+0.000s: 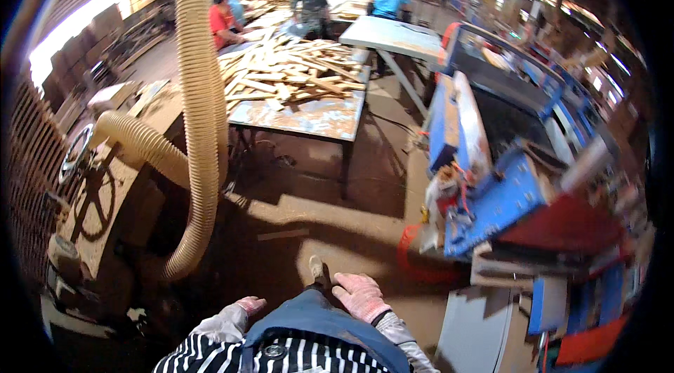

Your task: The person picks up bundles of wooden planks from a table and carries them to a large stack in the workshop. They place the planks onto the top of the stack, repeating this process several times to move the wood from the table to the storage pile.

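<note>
My left hand [250,305], in a pinkish work glove, hangs at the left side of my blue apron [316,320], its fingers loosely stretched with nothing seen in them. My right hand [361,297], gloved the same way, is held in front of the apron's right side. Its fingers are a little apart and it holds nothing. Neither hand touches a table or machine. Below them is the brown floor, with the tip of one shoe [318,265] showing between the hands.
A table [295,120] ahead bears a heap of wood strips [295,71]. A ribbed hose [200,127] hangs at left beside a dusty machine with a handwheel [98,201]. Blue machinery [491,204] stands at right. A thin strip [283,234] lies on the floor. Several people work farther off.
</note>
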Tool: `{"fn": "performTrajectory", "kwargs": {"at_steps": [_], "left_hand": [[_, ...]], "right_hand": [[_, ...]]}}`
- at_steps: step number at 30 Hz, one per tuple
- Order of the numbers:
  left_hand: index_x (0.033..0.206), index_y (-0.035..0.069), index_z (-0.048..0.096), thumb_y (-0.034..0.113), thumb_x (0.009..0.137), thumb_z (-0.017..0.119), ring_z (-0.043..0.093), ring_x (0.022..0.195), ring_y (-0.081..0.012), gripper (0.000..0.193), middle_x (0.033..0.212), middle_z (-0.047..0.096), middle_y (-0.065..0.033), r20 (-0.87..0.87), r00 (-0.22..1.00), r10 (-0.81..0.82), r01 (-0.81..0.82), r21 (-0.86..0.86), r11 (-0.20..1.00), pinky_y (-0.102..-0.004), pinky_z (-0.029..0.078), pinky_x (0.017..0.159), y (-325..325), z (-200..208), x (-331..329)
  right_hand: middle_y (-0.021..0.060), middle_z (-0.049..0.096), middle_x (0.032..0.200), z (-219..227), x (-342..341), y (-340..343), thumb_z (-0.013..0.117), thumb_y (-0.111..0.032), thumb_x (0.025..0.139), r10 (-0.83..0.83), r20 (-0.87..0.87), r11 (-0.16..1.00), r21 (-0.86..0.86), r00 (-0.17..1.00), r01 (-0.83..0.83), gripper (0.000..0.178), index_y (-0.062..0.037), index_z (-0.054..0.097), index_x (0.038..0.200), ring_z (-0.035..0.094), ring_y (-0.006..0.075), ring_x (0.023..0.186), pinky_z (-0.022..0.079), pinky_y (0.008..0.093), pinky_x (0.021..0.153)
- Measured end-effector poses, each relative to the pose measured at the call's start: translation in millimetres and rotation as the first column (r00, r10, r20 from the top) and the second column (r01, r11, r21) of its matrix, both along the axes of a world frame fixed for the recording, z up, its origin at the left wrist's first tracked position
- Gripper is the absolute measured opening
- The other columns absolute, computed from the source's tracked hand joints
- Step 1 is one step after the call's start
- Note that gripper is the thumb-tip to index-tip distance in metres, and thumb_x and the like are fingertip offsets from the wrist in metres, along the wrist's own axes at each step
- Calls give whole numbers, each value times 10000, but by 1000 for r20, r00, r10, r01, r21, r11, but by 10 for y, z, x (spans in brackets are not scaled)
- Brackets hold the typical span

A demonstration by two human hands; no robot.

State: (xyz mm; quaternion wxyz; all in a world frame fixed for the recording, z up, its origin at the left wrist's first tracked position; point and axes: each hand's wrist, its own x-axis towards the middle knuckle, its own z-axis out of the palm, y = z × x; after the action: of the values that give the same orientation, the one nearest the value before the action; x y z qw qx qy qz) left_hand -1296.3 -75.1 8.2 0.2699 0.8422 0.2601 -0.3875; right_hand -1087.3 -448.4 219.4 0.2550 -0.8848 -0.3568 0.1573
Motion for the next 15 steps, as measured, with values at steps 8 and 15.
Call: {"fn": "performTrajectory", "kwargs": {"at_steps": [8, 15], "left_hand": [[1339, 102, 613, 442, 1000, 507, 609, 1242, -447, 491, 1283, 635, -273, 314, 886, -340, 376, -60, 925, -499, 515, 1028, 967, -456, 1673], [1360, 9, 604, 519, 1041, 462, 568, 1311, -406, 618, 1390, 620, -250, 458, 889, 6, 31, -73, 997, -458, 437, 1097, 1724, -236, 3731]], "right_hand": [[142, 682, 1315, -46, 1953, 1059, 578, -439, 968, 82, 89, 996, 11, 993, -84, 484, -119, 666, 1319, 620, 340, 1222, 458, 468, 1073], [163, 650, 1374, 162, 3240, 1954, 558, -470, 975, 36, -69, 998, -46, 997, -39, 540, -132, 633, 1390, 578, 373, 1295, 428, 488, 1114]]}}
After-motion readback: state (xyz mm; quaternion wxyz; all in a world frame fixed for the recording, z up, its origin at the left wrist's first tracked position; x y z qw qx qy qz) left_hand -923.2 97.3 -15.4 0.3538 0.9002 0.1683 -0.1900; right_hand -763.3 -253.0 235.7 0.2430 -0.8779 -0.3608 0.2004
